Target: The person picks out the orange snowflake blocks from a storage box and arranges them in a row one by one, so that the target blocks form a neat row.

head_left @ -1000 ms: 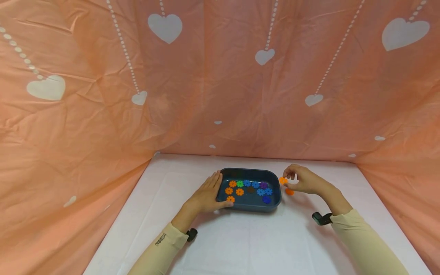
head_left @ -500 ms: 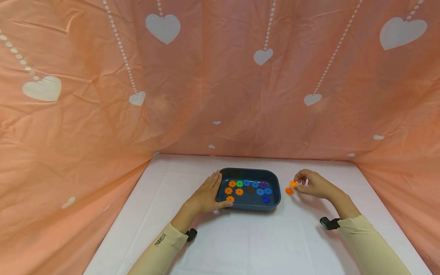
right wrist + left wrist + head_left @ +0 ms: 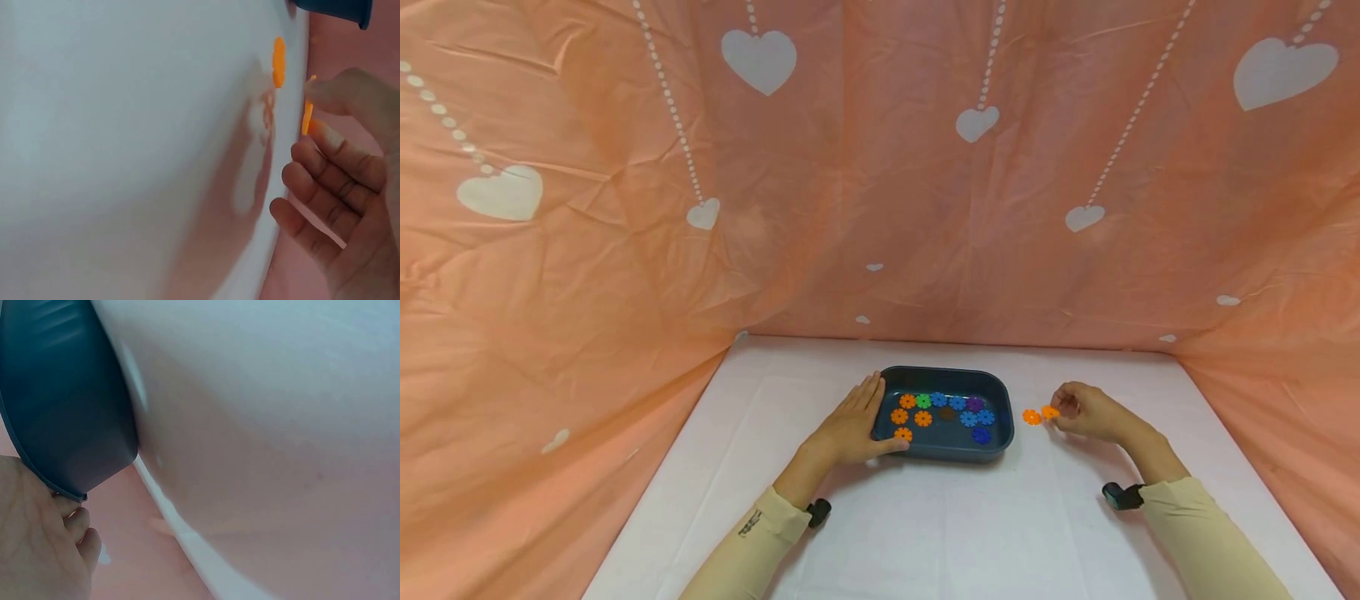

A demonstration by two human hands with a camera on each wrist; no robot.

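This is a curtained-off workspace, with heart-printed drapes (image 3: 880,208) around a white table (image 3: 955,533).

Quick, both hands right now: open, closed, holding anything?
Left hand: open, fingers extended, resting against the left end of the dark tray.
Right hand: closed in a pinch, holding one orange notched disc.

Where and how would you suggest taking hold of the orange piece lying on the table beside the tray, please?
I'd pinch the orange piece by opposite edges of its notched rim, from above and the right: it looks thin and lies flat on the table, with the tray standing to its left.
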